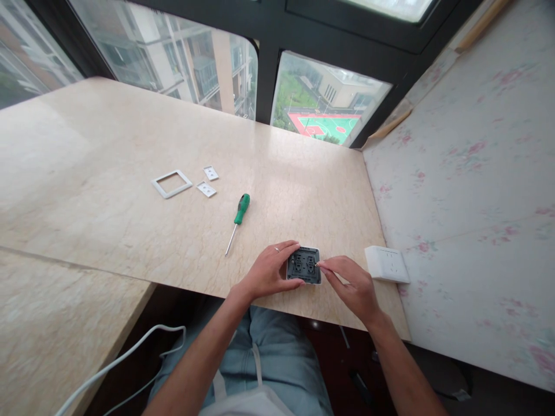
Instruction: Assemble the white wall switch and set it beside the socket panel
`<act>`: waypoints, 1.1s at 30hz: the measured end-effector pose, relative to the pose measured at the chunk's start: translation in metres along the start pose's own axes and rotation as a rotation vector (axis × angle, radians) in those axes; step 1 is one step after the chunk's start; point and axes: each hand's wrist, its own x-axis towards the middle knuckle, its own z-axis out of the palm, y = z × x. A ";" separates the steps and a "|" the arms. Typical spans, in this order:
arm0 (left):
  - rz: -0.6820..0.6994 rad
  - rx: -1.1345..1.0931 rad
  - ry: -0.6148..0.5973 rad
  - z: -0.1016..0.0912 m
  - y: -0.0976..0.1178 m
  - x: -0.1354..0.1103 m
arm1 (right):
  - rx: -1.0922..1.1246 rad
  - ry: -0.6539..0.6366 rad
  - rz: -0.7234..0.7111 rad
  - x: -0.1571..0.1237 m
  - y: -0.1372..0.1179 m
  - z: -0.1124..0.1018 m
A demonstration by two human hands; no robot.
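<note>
The left hand [271,269] covers the left edge of the dark-grey, white-rimmed wall-switch body [304,273], so that side is mostly hidden. The body lies close to the front edge of the marble-patterned counter [277,167], directly before the person, its inner face with two dark mechanisms turned up. The left hand grips it, fingers along the far edge and thumb along the near one. The right hand [351,282] has thumb and forefinger pinched together at the body's right side, on a tiny piece [317,264] too small to name. Both forearms are cut off by the lower border. Below the counter, the floor is in shadow, and the dark objects there are hard to make out. A white cable [124,359] runs out of the picture at lower left.

Left of the body and farther back lies a green-handled screwdriver [238,217], tip toward the person. Beyond it are two small white plates [206,189] and, beside them, a white rectangular frame [178,189]. A white socket box [387,264] against the flowered wall [468,173] stands just beside the right hand. Windows [217,69] line the far side.
</note>
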 end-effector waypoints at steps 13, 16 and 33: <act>0.032 -0.023 -0.001 -0.001 0.001 0.002 | 0.427 -0.136 0.410 0.091 -0.017 0.049; 0.007 -0.020 0.004 0.000 0.000 0.001 | 0.502 -0.318 0.624 0.137 -0.019 0.081; 0.084 -0.018 0.031 0.000 0.001 0.005 | 0.399 -0.335 0.884 0.209 -0.020 0.182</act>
